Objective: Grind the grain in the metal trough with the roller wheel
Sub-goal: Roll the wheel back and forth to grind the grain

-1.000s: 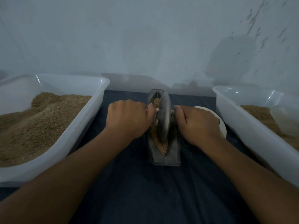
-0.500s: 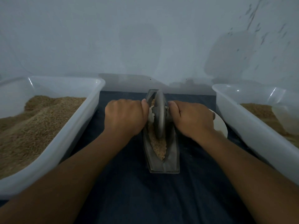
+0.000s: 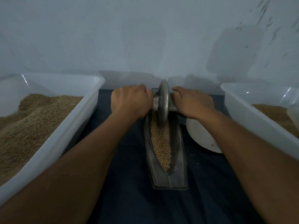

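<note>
A boat-shaped metal trough (image 3: pixel 178 172) lies lengthwise on the dark blue cloth, pointing away from me. Brown grain (image 3: pixel 161 143) fills its groove. The grey roller wheel (image 3: pixel 163 102) stands on edge at the far end of the trough, on the grain. My left hand (image 3: pixel 131 102) grips the axle handle on the wheel's left side. My right hand (image 3: pixel 192 102) grips the handle on its right side. Both handles are mostly hidden inside my fists.
A white plastic tub (image 3: pixel 77 120) heaped with brown grain stands on the left. Another white tub (image 3: pixel 252 117) with grain stands on the right. A white plate (image 3: pixel 200 136) lies between the trough and the right tub. A pale wall rises just behind.
Both hands have pushed the wheel away from me, from the trough's middle to its far end. More grain shows in the near part of the groove.
</note>
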Tool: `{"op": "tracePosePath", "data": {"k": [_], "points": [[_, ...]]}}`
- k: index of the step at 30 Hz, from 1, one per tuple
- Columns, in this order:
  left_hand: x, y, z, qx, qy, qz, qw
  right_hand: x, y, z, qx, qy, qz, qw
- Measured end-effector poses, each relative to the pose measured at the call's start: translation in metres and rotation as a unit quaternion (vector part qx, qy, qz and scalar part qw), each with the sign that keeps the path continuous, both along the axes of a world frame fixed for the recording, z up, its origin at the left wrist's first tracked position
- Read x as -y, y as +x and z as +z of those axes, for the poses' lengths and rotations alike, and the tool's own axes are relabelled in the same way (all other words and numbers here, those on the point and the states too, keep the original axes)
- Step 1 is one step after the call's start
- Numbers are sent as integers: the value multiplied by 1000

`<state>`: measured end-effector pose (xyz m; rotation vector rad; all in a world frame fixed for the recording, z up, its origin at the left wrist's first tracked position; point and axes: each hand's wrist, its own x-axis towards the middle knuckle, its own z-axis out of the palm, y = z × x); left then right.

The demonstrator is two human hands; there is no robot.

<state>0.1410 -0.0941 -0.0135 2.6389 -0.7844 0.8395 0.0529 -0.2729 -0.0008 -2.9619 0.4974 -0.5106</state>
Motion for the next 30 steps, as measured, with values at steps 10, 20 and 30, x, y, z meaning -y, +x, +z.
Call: {"op": "tracePosePath", "data": {"k": [10, 20, 30], "points": [[-28, -47, -2, -9, 74, 22, 997, -31, -53, -8, 44, -58, 10, 997], [-59, -101, 0, 84, 62, 4, 995, -55, -109, -15, 179, -66, 65, 980], [-42, -66, -8, 87, 117, -6, 989, -40, -67, -17, 131, -93, 48, 986]]}}
